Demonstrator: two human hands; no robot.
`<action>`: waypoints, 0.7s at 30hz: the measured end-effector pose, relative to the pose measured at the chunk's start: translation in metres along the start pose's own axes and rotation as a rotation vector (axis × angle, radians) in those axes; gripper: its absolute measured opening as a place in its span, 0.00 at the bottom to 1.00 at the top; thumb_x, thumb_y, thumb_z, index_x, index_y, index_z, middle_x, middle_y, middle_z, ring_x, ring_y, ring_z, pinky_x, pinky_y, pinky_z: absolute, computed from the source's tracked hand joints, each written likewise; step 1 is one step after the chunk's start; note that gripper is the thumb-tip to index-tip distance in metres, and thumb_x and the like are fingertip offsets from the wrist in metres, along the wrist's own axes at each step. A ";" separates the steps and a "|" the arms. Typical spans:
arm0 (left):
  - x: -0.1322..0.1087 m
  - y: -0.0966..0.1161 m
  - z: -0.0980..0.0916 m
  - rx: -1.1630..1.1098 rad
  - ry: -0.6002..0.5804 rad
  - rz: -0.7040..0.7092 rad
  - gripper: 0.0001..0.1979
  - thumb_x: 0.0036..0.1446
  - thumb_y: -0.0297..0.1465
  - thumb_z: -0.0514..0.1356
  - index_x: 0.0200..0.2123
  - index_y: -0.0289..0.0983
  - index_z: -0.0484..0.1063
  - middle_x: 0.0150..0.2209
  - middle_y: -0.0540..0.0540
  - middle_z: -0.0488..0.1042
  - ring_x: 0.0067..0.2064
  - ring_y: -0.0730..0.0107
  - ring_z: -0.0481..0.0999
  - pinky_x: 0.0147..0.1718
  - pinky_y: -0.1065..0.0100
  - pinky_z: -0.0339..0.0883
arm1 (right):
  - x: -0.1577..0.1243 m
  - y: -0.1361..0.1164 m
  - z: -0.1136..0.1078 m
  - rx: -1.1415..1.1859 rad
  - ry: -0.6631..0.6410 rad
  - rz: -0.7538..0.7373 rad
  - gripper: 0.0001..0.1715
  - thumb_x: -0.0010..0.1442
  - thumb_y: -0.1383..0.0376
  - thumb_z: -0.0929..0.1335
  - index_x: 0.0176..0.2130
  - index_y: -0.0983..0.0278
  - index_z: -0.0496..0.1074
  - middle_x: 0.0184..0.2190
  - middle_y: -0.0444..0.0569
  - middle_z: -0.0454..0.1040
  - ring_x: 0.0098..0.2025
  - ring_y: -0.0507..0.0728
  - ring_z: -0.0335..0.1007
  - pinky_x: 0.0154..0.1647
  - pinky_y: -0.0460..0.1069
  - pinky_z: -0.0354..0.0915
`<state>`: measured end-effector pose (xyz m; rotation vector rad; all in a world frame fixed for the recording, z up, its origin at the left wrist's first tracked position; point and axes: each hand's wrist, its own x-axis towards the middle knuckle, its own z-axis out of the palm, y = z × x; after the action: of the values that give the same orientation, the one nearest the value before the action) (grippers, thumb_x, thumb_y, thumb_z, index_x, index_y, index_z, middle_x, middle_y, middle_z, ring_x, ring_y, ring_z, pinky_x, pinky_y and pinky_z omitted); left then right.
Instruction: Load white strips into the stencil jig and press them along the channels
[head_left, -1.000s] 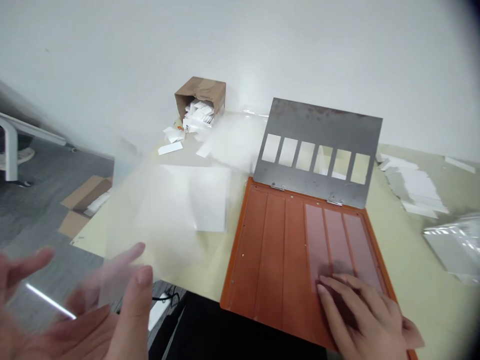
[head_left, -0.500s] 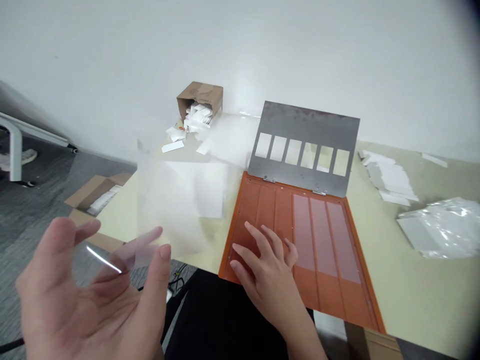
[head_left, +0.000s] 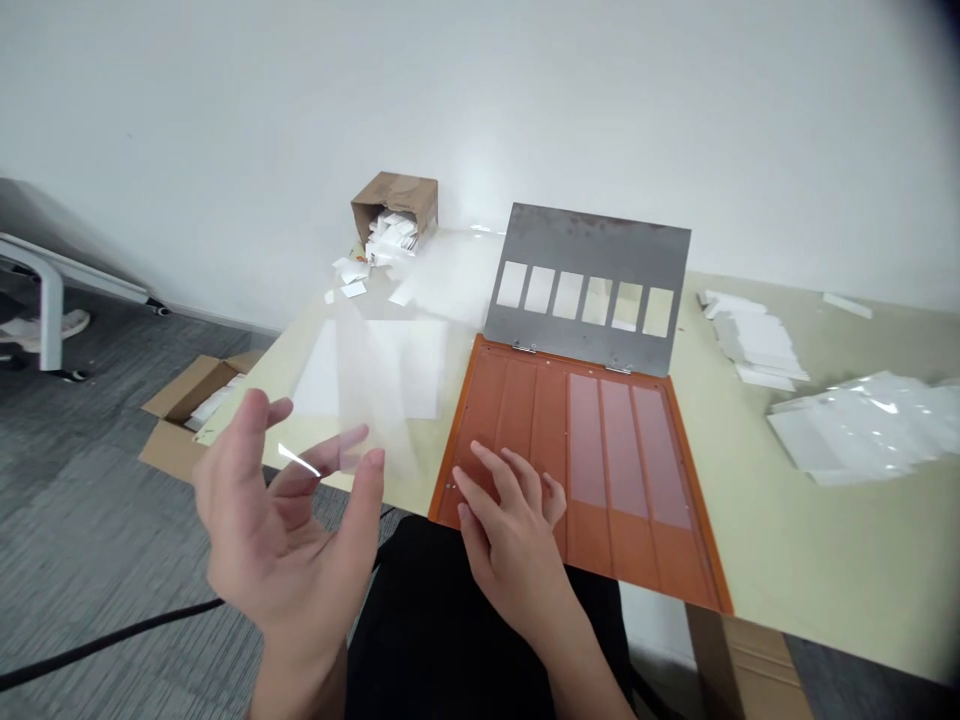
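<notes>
While the right hand [head_left: 517,535] is holding nothing, its fingers [head_left: 496,472] spread over the orange tray [head_left: 517,395], the left hand [head_left: 292,545] is loosely gripping a clear sheet [head_left: 367,385] above the counter [head_left: 817,560], one seemingly light, floppy, slippery and best pinched by an edge.

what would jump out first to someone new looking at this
Probably the orange grooved tray at the front of the table, three pale strips in its right half and a grey, six-windowed metal plate hinged open behind it. Then the translucent sheet at the left hand, and the cardboard box of white pieces at the table's back left.
</notes>
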<state>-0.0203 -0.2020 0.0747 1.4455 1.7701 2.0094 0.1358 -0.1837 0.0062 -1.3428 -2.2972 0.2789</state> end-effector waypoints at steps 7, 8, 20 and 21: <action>-0.007 0.002 0.014 0.020 -0.018 0.020 0.38 0.50 0.27 0.70 0.63 0.51 0.63 0.59 0.45 0.63 0.49 0.61 0.76 0.43 0.59 0.80 | -0.004 -0.004 -0.003 0.165 0.086 -0.004 0.13 0.65 0.64 0.65 0.47 0.52 0.75 0.59 0.45 0.71 0.60 0.64 0.62 0.58 0.65 0.50; -0.010 0.001 0.016 -0.025 -0.055 -0.002 0.37 0.51 0.28 0.70 0.63 0.50 0.64 0.59 0.45 0.64 0.47 0.62 0.77 0.43 0.60 0.80 | -0.003 -0.003 -0.004 0.215 0.154 0.021 0.11 0.65 0.64 0.65 0.45 0.53 0.75 0.56 0.45 0.74 0.58 0.63 0.64 0.57 0.64 0.51; -0.043 -0.014 0.070 -0.509 -0.320 -0.659 0.21 0.51 0.33 0.70 0.50 0.43 0.78 0.46 0.43 0.80 0.37 0.68 0.82 0.36 0.67 0.78 | 0.003 0.017 -0.028 0.421 0.447 0.187 0.09 0.57 0.61 0.72 0.38 0.61 0.71 0.34 0.47 0.78 0.38 0.56 0.73 0.41 0.52 0.68; -0.044 -0.015 0.073 -0.531 -0.325 -0.702 0.22 0.50 0.33 0.71 0.50 0.42 0.78 0.42 0.44 0.81 0.36 0.67 0.82 0.36 0.67 0.78 | 0.002 0.019 -0.027 0.409 0.431 0.191 0.07 0.59 0.61 0.71 0.38 0.61 0.72 0.34 0.47 0.78 0.37 0.56 0.74 0.41 0.52 0.68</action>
<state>0.0461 -0.1720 0.0279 0.7749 1.2259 1.5760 0.1627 -0.1737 0.0226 -1.2609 -1.6546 0.4448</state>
